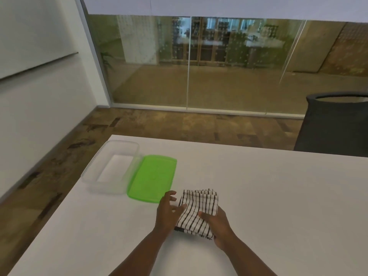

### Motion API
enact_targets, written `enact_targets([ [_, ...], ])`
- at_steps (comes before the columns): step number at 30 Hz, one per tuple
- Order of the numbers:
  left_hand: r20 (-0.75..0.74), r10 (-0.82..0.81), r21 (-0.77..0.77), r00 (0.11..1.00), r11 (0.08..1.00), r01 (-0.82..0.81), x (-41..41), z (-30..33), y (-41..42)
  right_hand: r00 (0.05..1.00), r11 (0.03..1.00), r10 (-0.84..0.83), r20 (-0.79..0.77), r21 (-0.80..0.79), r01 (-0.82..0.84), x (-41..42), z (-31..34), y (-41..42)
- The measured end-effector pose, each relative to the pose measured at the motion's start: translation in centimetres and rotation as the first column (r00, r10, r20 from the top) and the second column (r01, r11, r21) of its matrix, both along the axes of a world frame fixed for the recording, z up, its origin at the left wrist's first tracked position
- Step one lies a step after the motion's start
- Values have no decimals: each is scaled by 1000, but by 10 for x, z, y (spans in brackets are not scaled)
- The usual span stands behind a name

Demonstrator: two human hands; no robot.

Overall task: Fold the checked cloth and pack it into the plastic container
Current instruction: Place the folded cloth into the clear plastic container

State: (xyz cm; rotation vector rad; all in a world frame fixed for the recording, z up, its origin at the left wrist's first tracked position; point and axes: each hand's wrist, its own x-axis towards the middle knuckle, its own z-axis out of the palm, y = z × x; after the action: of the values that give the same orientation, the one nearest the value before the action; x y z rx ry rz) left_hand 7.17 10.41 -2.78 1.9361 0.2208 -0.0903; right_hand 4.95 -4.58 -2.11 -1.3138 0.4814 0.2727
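The checked cloth, white with black lines, lies folded into a small thick rectangle on the white table. My left hand rests against its left edge, fingers spread and touching the fabric. My right hand holds the cloth's near right corner, thumb on top. The clear plastic container stands without its lid at the table's far left, nothing inside. Its green lid lies flat beside it, between the container and the cloth.
A dark chair back stands behind the table's far right edge. The table's left edge runs close to the container. Beyond the table are brown carpet, a white wall and a glass partition.
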Motion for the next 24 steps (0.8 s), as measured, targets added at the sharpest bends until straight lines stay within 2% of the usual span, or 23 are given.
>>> enact_targets([
  [2, 167, -8, 196, 986, 980, -25, 10, 7, 20, 1000, 1000, -24, 8, 0, 24, 3, 2, 1],
  [3, 238, -7, 337, 971, 938, -76, 17, 10, 32, 999, 999, -35, 11, -4, 35, 5, 3, 0],
  [4, 290, 6, 470, 957, 870, -148, 24, 14, 47, 999, 999, -43, 13, -9, 43, 5, 4, -1],
  [6, 314, 65, 629, 947, 733, -259, 37, 21, 76, 998, 998, -56, 18, -19, 57, 6, 5, -4],
  [9, 201, 127, 758, 971, 608, -236, 52, 24, 117, 997, 997, -71, 22, -27, 72, 7, 6, -6],
  [14, -61, 89, 917, 994, 397, 20, 65, 14, 155, 995, 994, -98, 6, -39, 98, 7, 7, -9],
  [20, -34, 111, 927, 993, 374, -10, 65, 10, 159, 993, 992, -120, 7, -46, 120, 9, 6, -13],
  [24, 16, 123, 892, 992, 447, -70, 64, 13, 160, 992, 991, -121, 23, -60, 122, 9, 8, -15],
])
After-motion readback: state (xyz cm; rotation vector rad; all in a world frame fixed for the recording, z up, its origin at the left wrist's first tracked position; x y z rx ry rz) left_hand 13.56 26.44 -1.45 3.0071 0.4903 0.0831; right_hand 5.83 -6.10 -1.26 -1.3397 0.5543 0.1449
